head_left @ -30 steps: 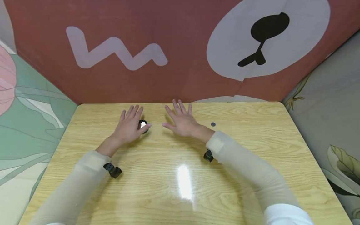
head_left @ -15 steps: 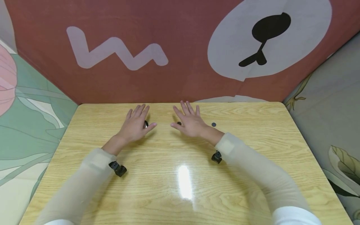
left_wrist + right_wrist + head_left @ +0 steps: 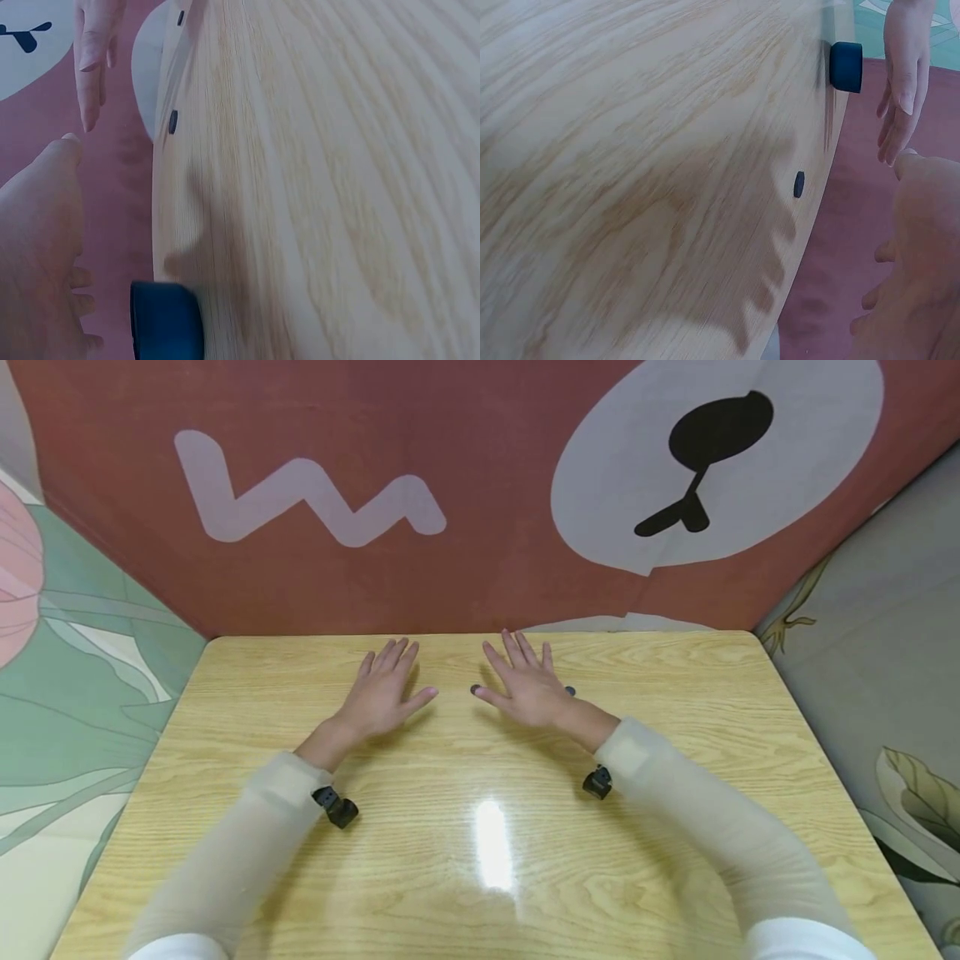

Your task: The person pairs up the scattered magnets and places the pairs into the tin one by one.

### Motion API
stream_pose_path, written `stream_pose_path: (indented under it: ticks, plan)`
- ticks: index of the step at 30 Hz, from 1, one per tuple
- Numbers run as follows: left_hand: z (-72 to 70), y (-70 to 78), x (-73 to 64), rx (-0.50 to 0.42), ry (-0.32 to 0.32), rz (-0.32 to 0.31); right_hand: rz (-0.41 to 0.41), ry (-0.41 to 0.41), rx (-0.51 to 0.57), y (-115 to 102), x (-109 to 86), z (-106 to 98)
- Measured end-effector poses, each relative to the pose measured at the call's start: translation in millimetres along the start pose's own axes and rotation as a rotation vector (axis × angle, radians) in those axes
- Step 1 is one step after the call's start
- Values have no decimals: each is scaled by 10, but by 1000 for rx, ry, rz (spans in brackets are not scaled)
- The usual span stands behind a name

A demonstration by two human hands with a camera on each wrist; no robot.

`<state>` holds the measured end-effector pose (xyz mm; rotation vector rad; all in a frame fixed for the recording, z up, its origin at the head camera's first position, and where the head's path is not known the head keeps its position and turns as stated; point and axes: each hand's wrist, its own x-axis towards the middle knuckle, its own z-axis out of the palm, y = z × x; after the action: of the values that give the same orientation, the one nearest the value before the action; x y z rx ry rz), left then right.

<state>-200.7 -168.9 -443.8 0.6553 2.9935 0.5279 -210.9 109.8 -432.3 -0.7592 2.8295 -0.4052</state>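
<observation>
My left hand (image 3: 378, 697) hovers over the back of the table, fingers straight, thumb spread, holding nothing. Hidden beneath it in the head view is a short dark blue cylinder (image 3: 169, 322), which the right wrist view also shows standing on the wood. To the right, my right hand (image 3: 531, 689) is likewise held above the tabletop with spread fingers and nothing in them. One small dark disc (image 3: 475, 689) shows by its thumb tip. A second disc (image 3: 571, 691) peeks out on the other side, partly covered by that hand. Shadows below suggest neither hand touches the table.
The wood-grain table (image 3: 465, 777) reaches back to a red cloth wall (image 3: 495, 568) with a cartoon print. Patterned cloth also borders the left and right sides. A small dark camera (image 3: 336, 807) sits on each wrist, and a bright reflection lies mid-table.
Both hands have drifted rightward together, fingers still spread. The left hand now covers the cylinder in the head view. One disc has appeared by the right thumb; the other is now partly covered.
</observation>
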Motion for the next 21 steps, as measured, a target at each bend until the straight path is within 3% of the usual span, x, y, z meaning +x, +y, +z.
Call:
stream_pose_path:
  ticks: [21]
  plan:
    - [138, 247, 156, -69, -34, 16, 23, 22, 17, 417, -343, 6]
